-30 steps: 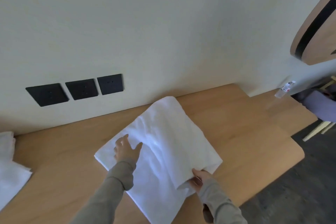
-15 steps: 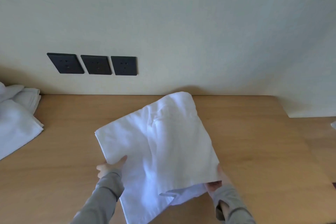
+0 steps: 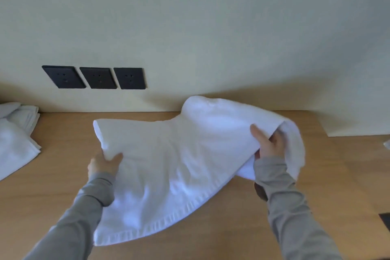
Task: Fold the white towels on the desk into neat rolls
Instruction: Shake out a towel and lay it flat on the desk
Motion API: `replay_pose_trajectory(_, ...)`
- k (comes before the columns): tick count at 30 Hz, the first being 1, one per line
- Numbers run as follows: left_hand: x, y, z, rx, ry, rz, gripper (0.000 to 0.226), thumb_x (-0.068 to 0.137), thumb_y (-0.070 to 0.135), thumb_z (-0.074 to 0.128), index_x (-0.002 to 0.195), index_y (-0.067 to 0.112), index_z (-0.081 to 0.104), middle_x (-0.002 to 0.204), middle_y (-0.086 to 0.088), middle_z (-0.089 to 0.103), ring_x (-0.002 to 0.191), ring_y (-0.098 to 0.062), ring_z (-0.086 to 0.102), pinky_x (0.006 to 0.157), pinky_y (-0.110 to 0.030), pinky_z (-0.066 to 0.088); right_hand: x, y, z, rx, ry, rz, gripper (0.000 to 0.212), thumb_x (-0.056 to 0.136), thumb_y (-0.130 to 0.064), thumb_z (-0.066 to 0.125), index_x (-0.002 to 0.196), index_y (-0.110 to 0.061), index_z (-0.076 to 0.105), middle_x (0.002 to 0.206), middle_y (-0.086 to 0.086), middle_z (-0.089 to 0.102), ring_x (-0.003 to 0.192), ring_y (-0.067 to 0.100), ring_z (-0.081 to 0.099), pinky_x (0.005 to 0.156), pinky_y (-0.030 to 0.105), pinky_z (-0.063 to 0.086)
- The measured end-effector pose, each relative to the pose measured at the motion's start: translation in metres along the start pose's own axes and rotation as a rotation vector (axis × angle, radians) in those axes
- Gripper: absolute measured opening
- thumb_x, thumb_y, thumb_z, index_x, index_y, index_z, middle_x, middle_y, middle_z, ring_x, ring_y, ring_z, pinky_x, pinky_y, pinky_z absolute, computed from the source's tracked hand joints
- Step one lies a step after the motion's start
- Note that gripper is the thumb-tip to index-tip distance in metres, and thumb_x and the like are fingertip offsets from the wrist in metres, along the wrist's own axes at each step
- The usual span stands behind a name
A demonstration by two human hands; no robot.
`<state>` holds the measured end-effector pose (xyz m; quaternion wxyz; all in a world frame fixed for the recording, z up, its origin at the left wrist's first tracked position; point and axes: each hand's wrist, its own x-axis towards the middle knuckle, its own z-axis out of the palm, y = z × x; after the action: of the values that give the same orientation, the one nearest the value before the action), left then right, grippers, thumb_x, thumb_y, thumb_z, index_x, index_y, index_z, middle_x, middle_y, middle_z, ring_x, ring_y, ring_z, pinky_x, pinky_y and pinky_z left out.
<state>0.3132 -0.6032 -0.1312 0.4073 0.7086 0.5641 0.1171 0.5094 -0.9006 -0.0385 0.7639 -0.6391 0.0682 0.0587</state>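
A white towel [image 3: 168, 167] is lifted off the wooden desk [image 3: 337, 186] in the middle of the head view, folded and sagging toward me. My left hand [image 3: 103, 165] grips its left edge, thumb on top and fingers hidden underneath. My right hand [image 3: 269, 145] grips the bunched right end, where the cloth wraps around my fingers. The towel's hemmed lower edge hangs near my left sleeve.
More white towels [image 3: 14, 139] lie piled at the desk's left end. Three black wall sockets [image 3: 95, 77] sit on the cream wall just above the desk. The desk steps back at the far right, where a small pale object [image 3: 387, 144] shows at the frame edge.
Both hands took hold of the towel's sides and raised it off the desk, swinging it so it now stretches left to right. The view has shifted left.
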Motion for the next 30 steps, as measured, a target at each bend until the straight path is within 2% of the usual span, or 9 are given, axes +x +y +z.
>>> replay_pose_trajectory(3, 0.009, 0.016, -0.023, -0.057, 0.01, 0.094, 0.061, 0.054, 0.043, 0.062, 0.1, 0.002, 0.059, 0.087, -0.018, 0.058, 0.08, -0.035, 0.054, 0.072, -0.039, 0.042, -0.011, -0.024, -0.022, 0.095, -0.014, -0.17, 0.02, 0.08, -0.009, 0.07, 0.095, -0.022, 0.069, 0.093, -0.008, 0.074, 0.086, 0.012, 0.07, 0.071, 0.025, 0.058)
replay_pose_trajectory(5, 0.017, 0.011, -0.033, -0.054, 0.02, 0.123, 0.06, 0.053, 0.045, 0.061, 0.097, 0.004, 0.059, 0.085, -0.017, 0.059, 0.079, -0.034, 0.054, 0.07, -0.04, 0.043, -0.028, -0.003, -0.05, 0.098, 0.087, -0.119, 0.022, 0.072, -0.018, 0.077, 0.091, -0.027, 0.072, 0.1, -0.001, 0.073, 0.089, 0.018, 0.069, 0.074, 0.03, 0.057)
replay_pose_trajectory(9, 0.031, -0.02, -0.04, 0.027, -0.013, 0.076, 0.069, 0.053, 0.048, 0.061, 0.103, 0.001, 0.061, 0.086, -0.018, 0.058, 0.079, -0.035, 0.053, 0.071, -0.041, 0.042, -0.063, 0.1, -0.091, -0.031, 0.348, 0.44, 0.021, 0.076, -0.015, 0.074, 0.094, -0.009, 0.064, 0.094, 0.009, 0.065, 0.081, 0.025, 0.063, 0.064, 0.033, 0.053)
replay_pose_trajectory(12, 0.046, -0.05, -0.03, 0.142, -0.051, -0.01, 0.075, 0.061, 0.047, 0.073, 0.114, -0.004, 0.056, 0.101, -0.027, 0.06, 0.092, -0.044, 0.054, 0.077, -0.043, 0.041, -0.083, 0.156, -0.109, -0.193, 0.276, 0.833, 0.023, 0.087, -0.011, 0.064, 0.102, 0.004, 0.053, 0.087, 0.018, 0.059, 0.077, 0.034, 0.058, 0.068, 0.046, 0.053)
replay_pose_trajectory(15, 0.059, -0.078, -0.023, 0.181, -0.014, -0.135, 0.064, 0.077, 0.034, 0.075, 0.124, 0.001, 0.047, 0.116, -0.031, 0.056, 0.103, -0.049, 0.051, 0.084, -0.047, 0.041, -0.089, 0.175, -0.125, -0.522, 0.235, 0.771, 0.029, 0.086, -0.022, 0.066, 0.081, 0.004, 0.055, 0.061, 0.016, 0.06, 0.047, 0.025, 0.056, 0.051, 0.035, 0.053)
replay_pose_trajectory(18, 0.063, -0.096, -0.023, 0.177, -0.048, -0.195, 0.074, 0.074, 0.038, 0.077, 0.129, 0.007, 0.039, 0.119, -0.029, 0.053, 0.103, -0.048, 0.051, 0.08, -0.046, 0.04, -0.084, 0.175, -0.128, -0.642, 0.285, 0.709, 0.042, 0.082, -0.037, 0.068, 0.072, 0.002, 0.055, 0.054, 0.014, 0.061, 0.043, 0.023, 0.055, 0.05, 0.031, 0.052)
replay_pose_trajectory(23, 0.041, -0.133, -0.026, 0.233, -0.098, -0.289, 0.084, 0.071, 0.056, 0.072, 0.13, 0.004, 0.042, 0.117, -0.024, 0.056, 0.101, -0.044, 0.053, 0.081, -0.044, 0.042, -0.055, 0.173, -0.136, -0.339, 0.52, 0.822, 0.044, 0.079, -0.035, 0.071, 0.093, 0.005, 0.058, 0.071, 0.015, 0.058, 0.06, 0.03, 0.056, 0.056, 0.037, 0.05)
replay_pose_trajectory(26, 0.023, -0.157, -0.027, 0.284, -0.105, -0.276, 0.069, 0.076, 0.055, 0.069, 0.118, 0.004, 0.05, 0.101, -0.023, 0.059, 0.091, -0.043, 0.054, 0.071, -0.039, 0.04, -0.034, 0.172, -0.146, -0.154, 0.631, 0.824, 0.047, 0.082, -0.031, 0.07, 0.115, -0.004, 0.051, 0.109, 0.019, 0.055, 0.095, 0.038, 0.059, 0.071, 0.037, 0.055)
replay_pose_trajectory(30, 0.023, -0.162, -0.036, 0.277, -0.048, -0.212, 0.054, 0.08, 0.05, 0.066, 0.109, 0.008, 0.049, 0.079, -0.017, 0.051, 0.074, -0.036, 0.048, 0.066, -0.04, 0.038, -0.014, 0.163, -0.164, -0.21, 0.608, 0.823, 0.042, 0.086, -0.024, 0.066, 0.118, -0.004, 0.049, 0.104, 0.017, 0.049, 0.06, 0.026, 0.047, 0.031, 0.022, 0.046)
